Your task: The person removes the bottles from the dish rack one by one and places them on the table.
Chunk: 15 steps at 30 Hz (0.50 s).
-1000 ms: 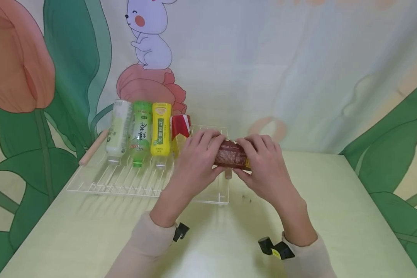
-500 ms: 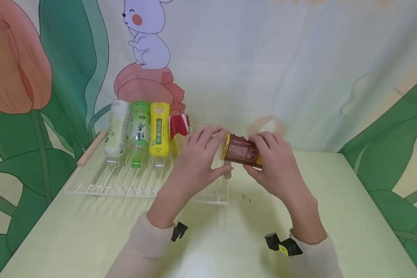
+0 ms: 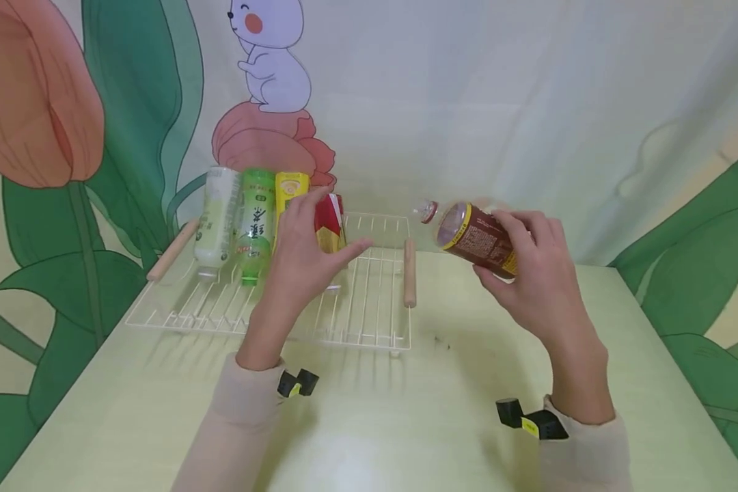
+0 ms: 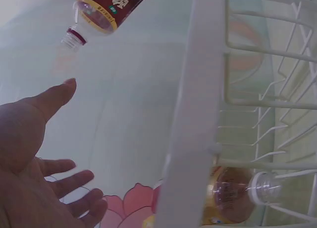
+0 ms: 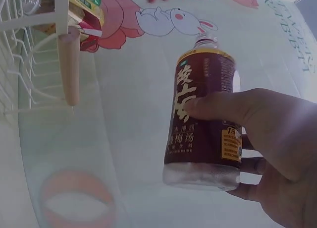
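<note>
My right hand (image 3: 538,287) grips a clear plastic drink bottle (image 3: 482,236) with a dark maroon label, to the right of a white wire rack (image 3: 381,345). The bottle tilts with its neck toward the upper left; a dark red ring and clear threads show there. In the right wrist view the thumb presses across the label (image 5: 190,129) and the fingers curl behind. My left hand (image 3: 298,253) hovers over the rack, fingers and thumb spread, holding nothing. It partly hides a yellow bottle (image 3: 291,186) and a red-and-yellow labelled bottle (image 3: 329,222).
Farther left in the rack lie a white bottle (image 3: 217,212) and a green bottle (image 3: 256,225), necks toward me. Wooden handles (image 3: 410,273) flank the rack. A printed curtain (image 3: 467,102) hangs behind the pale table (image 3: 369,424).
The left hand has let go of the maroon-labelled bottle and moved left, its fingers spreading. The right hand has carried the bottle rightward, tilting it so that its neck now shows.
</note>
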Tool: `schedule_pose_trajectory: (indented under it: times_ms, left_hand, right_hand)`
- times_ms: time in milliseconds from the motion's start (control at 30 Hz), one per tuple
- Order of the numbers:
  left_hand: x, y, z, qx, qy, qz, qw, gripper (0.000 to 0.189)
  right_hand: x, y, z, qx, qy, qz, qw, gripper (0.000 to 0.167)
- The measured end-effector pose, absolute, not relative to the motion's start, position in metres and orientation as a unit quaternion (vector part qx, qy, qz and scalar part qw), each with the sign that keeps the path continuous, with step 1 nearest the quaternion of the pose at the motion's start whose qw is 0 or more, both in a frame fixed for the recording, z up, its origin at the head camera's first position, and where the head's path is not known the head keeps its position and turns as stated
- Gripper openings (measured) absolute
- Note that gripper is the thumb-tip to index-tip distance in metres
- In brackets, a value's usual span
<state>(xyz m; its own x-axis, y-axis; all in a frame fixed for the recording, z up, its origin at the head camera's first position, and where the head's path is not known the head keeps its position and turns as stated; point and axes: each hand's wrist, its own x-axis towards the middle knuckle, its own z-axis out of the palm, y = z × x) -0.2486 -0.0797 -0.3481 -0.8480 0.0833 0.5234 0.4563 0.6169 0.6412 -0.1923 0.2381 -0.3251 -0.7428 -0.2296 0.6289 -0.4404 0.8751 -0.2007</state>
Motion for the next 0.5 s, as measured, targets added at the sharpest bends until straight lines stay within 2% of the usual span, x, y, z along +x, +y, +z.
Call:
schedule_pose_trajectory:
  times_ms: [133, 300, 500]
  left_hand:
    - [-0.256, -0.086, -0.348, -0.118, -0.889, -0.412, 0.158, 0.097]
    - [-0.267, -0.099, -0.338, -0.113, -0.893, -0.42, 0.118, 0.093]
    - [-0.276, -0.112, -0.331, -0.083, -0.877, -0.469, 0.064, 0.089]
  right_hand:
    - [-0.192, 0.252, -0.318, 0.181, -0.918, 0.18, 0.305, 0.073]
    - [-0.191, 0.286, -0.309, 0.176, -0.922, 0.176, 0.298, 0.071]
    - [-0.2, 0.336, -0.314, 0.169, -0.911, 0.2, 0.318, 0.075]
